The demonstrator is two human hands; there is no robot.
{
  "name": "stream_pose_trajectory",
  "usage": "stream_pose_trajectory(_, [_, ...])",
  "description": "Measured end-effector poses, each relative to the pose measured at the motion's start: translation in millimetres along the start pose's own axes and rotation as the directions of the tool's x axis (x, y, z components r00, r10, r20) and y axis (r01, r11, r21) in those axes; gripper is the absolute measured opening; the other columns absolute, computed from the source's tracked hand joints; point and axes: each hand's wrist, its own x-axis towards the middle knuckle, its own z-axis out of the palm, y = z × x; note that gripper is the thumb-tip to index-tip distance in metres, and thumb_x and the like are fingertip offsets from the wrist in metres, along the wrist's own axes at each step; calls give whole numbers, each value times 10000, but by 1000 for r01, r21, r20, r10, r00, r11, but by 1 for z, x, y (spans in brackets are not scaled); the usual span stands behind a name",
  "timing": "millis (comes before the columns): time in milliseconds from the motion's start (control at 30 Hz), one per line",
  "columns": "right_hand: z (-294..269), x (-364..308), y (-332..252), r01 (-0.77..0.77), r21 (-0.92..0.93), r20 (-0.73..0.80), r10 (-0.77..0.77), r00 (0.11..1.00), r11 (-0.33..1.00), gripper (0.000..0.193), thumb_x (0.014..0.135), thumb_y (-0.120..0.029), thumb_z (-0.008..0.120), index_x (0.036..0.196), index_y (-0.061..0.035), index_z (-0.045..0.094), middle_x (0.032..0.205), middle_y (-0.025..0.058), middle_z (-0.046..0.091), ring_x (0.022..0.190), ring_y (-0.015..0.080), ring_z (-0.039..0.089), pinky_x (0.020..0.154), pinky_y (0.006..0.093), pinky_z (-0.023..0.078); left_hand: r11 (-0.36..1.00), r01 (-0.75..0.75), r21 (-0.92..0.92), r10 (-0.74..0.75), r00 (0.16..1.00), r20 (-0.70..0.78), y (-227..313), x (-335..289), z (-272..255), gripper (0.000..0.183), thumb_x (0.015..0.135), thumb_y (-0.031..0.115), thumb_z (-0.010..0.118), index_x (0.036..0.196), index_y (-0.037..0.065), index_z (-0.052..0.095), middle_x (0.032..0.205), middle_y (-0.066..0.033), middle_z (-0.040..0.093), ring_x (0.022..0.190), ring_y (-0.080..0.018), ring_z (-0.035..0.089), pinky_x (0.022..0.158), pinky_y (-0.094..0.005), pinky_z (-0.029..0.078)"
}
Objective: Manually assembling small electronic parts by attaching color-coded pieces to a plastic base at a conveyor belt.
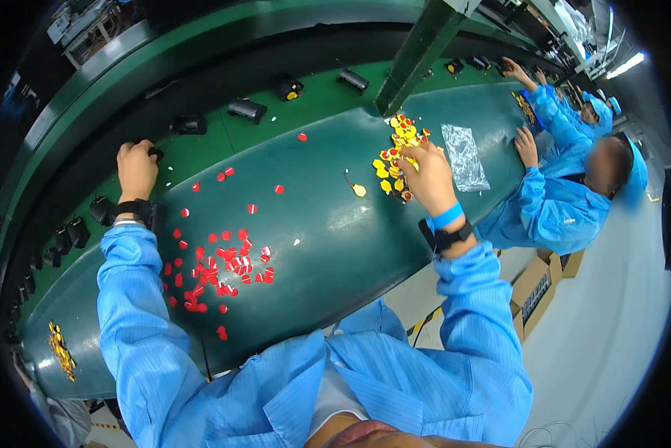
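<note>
At the far left, my left hand [137, 170] is closed round a small black part [156, 153] at the edge of the green conveyor belt [227, 138]; the palm hides most of it. My right hand [427, 175] reaches over a heap of small yellow pieces with red spots [401, 133] on the dark green worktop [328, 246]. Its fingers are bent together at the heap, and what they pinch, if anything, is hidden. A single yellow piece with a thin wire [359, 190] lies left of the heap. Many round red pieces [234, 263] are scattered between my arms.
Black housings [246, 110] are spaced along the belt. A clear plastic bag [465, 157] lies right of the heap. A green post [423, 56] stands behind it. Co-workers in blue [555, 213] sit at the right. Another yellow pile [60, 351] lies far left. Cardboard boxes [535, 295] stand on the floor.
</note>
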Motion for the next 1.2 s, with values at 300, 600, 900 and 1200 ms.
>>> stream_pose_trajectory(300, [6,17,-57,205,-21,349,-185,919,979,254,699,-199,735,889,-44,670,820,161,625,833,345,617,721,434,490,905,-67,-421,51,998,-49,18,-67,-81,244,768,98,666,998,20,652,1006,-134,650,974,-298,589,864,-362,447])
stream_pose_trajectory(600, [29,-17,-72,298,-108,465,-216,858,949,130,773,-112,598,762,17,609,744,175,646,702,316,643,618,413,497,661,-97,-744,296,945,140,89,-192,-135,171,755,67,684,915,10,661,909,-132,659,879,-270,629,793,-372,486])
stream_pose_trajectory(900, [-21,-106,-180,-139,987,154,-263,953,75,92,875,7,574,961,-4,541,889,59,599,796,132,598,718,273,499,-425,636,-644,345,771,535,159,-238,-123,209,918,146,589,1067,1,578,896,-114,655,711,-146,652,662,-260,543])
stream_pose_trajectory(1200, [-52,-141,-190,-88,966,159,-288,944,244,178,820,-28,639,997,-7,629,901,89,664,835,156,623,713,282,495,-402,352,-845,113,935,336,159,-259,-128,121,887,46,601,987,-19,589,874,-85,657,733,-107,630,642,-224,527])
